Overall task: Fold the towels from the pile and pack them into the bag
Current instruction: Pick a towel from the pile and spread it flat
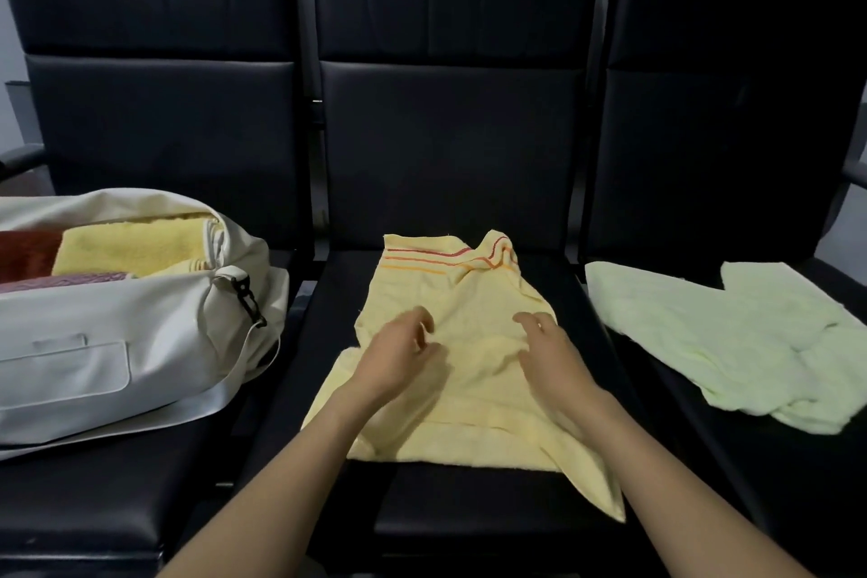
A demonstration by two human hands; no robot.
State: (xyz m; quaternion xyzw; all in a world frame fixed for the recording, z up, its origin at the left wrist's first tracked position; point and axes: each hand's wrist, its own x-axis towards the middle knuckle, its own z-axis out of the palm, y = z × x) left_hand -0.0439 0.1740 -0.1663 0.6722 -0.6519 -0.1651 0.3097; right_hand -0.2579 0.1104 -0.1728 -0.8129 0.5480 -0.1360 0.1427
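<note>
head | step, as judged: flattening yellow towel, rumpled and unfolded on middle seat | over towel's centre: left hand, right hand, fingers loose, gripping nothing | left of towel: bag, open, partly packed | right of towel: green towel, unfolded | next, likely: pinch far striped corners, draw to near edge, align
</note>
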